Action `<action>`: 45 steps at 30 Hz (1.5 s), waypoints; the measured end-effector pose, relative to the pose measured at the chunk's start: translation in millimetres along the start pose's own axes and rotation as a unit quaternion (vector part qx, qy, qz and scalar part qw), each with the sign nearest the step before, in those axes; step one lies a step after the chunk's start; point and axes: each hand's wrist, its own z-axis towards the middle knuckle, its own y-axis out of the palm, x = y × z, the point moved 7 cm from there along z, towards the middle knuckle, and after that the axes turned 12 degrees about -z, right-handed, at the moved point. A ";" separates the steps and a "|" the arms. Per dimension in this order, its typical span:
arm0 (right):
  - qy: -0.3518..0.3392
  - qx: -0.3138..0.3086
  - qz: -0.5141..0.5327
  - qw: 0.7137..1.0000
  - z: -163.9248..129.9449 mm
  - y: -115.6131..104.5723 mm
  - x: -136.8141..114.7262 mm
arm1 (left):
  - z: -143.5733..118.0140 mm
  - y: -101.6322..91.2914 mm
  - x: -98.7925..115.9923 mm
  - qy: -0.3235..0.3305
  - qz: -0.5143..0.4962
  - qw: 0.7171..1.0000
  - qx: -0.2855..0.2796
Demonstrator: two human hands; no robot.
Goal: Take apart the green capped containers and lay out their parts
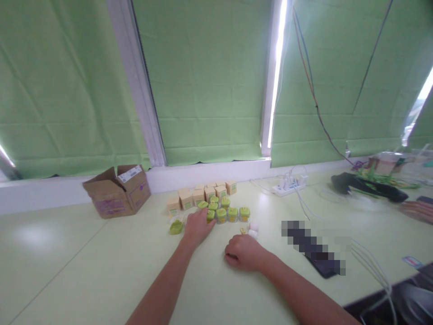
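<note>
Your left hand [197,227] lies flat with fingers spread on the bench [101,271], its fingertips touching the nearest of the green-lidded jars [227,213], which sit in a loose cluster just ahead of you. It grips nothing. Your right hand [244,253] is curled into a loose fist resting on the bench, near a small white piece [253,229] and a tiny yellow bit beside it; whether anything is held inside that fist cannot be told.

Judging by the layout, you look to be partway through: around eight jars already carry green lids and stand grouped together, while one loose green lid [176,227] lies alone to the left of your left hand, apart from the cluster. Behind the jars, a row of small tan boxes [199,195] stands closed and, as far as can be seen, untouched. An open cardboard carton [118,192] sits well to the left by the wall. So the jars appear mostly lidded, and the boxes seem to be what remains
</note>
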 end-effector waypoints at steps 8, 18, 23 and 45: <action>0.003 0.008 0.002 1.000 0.0 2.6 2.8 | -10.3 -15.2 12.7 0.032 -0.034 0.999 0.003; 0.023 0.075 0.098 0.992 -3.5 -0.8 11.8 | -69.7 -26.0 35.3 0.081 -0.252 0.964 0.003; 0.043 0.094 0.122 0.987 -6.2 -3.8 17.7 | -86.4 -14.5 36.4 0.063 -0.295 0.953 -0.037; 0.039 0.087 0.070 0.993 -7.6 -8.6 7.5 | -106.0 -6.5 71.7 0.155 -0.243 0.939 -0.186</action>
